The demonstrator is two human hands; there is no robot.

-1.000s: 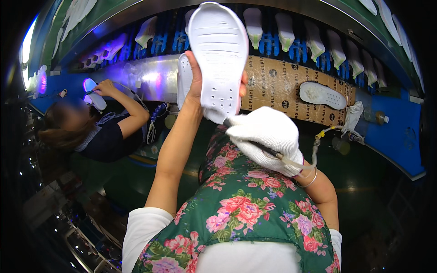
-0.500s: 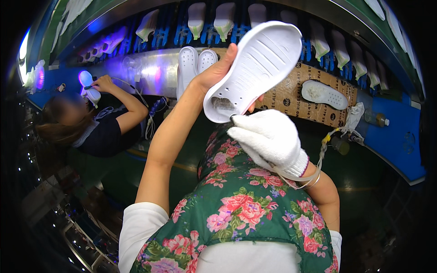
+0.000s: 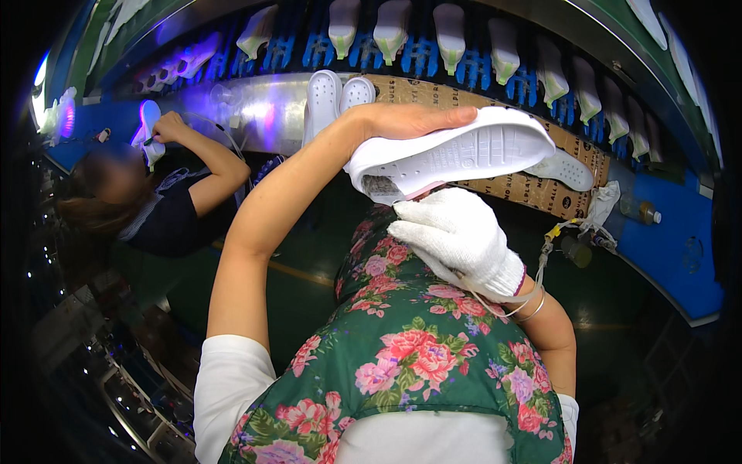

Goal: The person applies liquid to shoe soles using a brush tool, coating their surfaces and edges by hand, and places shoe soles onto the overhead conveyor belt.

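Note:
A white moulded shoe (image 3: pixel 471 151) lies tilted in front of me, its ridged face turned toward me and its long axis nearly level. Along its far edge rests my left hand (image 3: pixel 417 120), gripping it with the fingers partly hidden. At the end nearer my left wrist, an opening (image 3: pixel 380 187) shows a greyish, mottled patch with small holes about it. Just below the shoe, my right hand (image 3: pixel 456 232) wears a white knitted glove, its fingers drawn together. What they hold, if anything, is hidden. A pale thin cable (image 3: pixel 495 303) runs by that wrist.
Behind the shoe runs a bench with printed brown cardboard (image 3: pixel 495 185); a pale shoe (image 3: pixel 568 170) and two perforated white shoes (image 3: pixel 323 97) stand there. White forms (image 3: pixel 450 39) on blue holders line the back. At left, a co-worker (image 3: pixel 182 189) holds a lit shoe. A bottle (image 3: pixel 641 209) lies right.
The shoe has swung from steeply upright to nearly level, its far end dropping to the right. My left hand has turned over its far edge. The forms at the back have shifted right.

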